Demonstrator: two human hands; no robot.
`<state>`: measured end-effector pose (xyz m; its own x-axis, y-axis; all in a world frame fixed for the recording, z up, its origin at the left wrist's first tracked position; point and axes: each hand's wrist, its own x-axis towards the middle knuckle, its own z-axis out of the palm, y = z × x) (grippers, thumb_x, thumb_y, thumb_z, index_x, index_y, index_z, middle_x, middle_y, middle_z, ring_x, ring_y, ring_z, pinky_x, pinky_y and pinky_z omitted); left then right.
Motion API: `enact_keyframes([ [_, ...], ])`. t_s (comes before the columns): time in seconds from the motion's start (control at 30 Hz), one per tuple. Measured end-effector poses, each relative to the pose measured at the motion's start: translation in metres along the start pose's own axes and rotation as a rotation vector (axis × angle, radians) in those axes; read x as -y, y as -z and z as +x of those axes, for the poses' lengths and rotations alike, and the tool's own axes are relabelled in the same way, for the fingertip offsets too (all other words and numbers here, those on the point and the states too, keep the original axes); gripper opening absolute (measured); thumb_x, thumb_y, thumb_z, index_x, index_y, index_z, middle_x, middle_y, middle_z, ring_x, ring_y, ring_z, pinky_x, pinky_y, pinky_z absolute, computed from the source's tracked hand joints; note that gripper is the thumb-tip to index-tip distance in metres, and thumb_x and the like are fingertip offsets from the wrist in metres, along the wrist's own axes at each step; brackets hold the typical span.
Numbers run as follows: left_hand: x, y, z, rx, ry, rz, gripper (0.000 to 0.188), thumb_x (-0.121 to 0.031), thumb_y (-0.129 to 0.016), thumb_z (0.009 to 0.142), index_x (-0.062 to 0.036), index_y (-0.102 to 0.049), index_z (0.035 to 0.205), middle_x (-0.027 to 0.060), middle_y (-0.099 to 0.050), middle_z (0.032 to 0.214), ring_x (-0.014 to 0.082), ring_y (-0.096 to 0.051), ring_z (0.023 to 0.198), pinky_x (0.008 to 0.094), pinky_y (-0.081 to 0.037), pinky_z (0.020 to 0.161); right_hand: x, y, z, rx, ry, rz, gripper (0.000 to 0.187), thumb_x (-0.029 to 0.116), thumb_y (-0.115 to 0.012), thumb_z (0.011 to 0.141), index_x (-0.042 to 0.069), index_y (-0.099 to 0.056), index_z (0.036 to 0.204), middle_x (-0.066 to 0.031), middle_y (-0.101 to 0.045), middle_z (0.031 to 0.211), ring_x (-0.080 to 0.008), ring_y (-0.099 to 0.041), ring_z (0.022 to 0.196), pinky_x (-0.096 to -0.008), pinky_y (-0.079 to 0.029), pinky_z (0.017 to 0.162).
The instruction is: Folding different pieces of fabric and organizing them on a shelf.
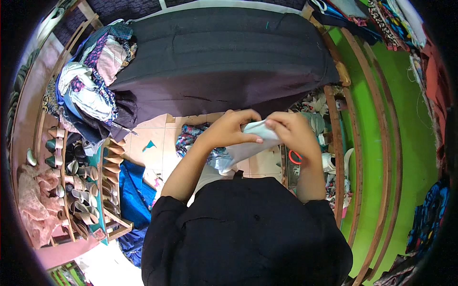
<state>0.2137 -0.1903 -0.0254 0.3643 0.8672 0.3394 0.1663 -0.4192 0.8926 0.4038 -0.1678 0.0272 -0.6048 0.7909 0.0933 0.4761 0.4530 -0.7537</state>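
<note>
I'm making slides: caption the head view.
Left hand and right hand hold a pale cloth before a black-draped surface.

No text, label, number or sign can be read; marks on the small pinkish square toward eight o'clock are too small to make out.

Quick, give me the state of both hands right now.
Left hand: closed, holding a pale whitish folded fabric piece between thumb and fingers.
Right hand: closed, gripping the same fabric, thumb on top.
</note>
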Motion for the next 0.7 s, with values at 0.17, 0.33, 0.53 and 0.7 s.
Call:
enact_keyframes([
  [0.17,0.002,0.032,-0.007,0.099,0.17,0.193,0.035,-0.032,-0.071,0.068,0.0002,-0.06,0.077,0.0122,-0.057,0.063,0.0203,-0.055,0.057,0.0303,-0.041,0.053,-0.016,0.053,-0.03,-0.507,-0.217,-0.029,0.016,0.011,-0.054,0.083,-0.002,-0.062,0.088,-0.0063,-0.063,0.076,-0.0124,-0.056,0.069,-0.0257,-0.043,0.065],
  [0.33,0.036,0.076,-0.053,0.045,0.212,0.215,0.029,-0.023,-0.069,0.068,0.0031,-0.059,0.074,0.0133,-0.057,0.063,0.017,-0.053,0.058,0.0305,-0.04,0.055,-0.078,0.114,-0.083,-1.041,-0.345,-0.192,0.019,0.014,-0.055,0.085,-0.003,-0.061,0.092,-0.0066,-0.063,0.081,-0.0123,-0.054,0.073,-0.026,-0.044,0.069],
  [0.53,0.059,0.107,-0.097,-0.294,0.37,0.294,0.014,-0.007,-0.065,0.067,0.0023,-0.058,0.074,0.0122,-0.055,0.061,0.0118,-0.047,0.059,0.0281,-0.039,0.056,-0.095,0.101,-0.064,-1.12,-0.238,-0.122,0.027,0.023,-0.052,0.088,-0.002,-0.06,0.093,-0.0059,-0.06,0.085,-0.0123,-0.053,0.077,-0.0255,-0.042,0.069],
  [0.7,0.017,0.075,-0.072,-0.244,0.25,0.371,0.018,-0.005,-0.056,0.062,0.0026,-0.055,0.078,0.0171,-0.057,0.072,0.0286,-0.057,0.067,0.0342,-0.042,0.061,-0.037,0.01,0.005,-0.649,-0.052,0.583,0.012,0.016,-0.051,0.087,0.004,-0.054,0.087,0.0004,-0.052,0.081,-0.0089,-0.049,0.072,-0.023,-0.041,0.068],
])
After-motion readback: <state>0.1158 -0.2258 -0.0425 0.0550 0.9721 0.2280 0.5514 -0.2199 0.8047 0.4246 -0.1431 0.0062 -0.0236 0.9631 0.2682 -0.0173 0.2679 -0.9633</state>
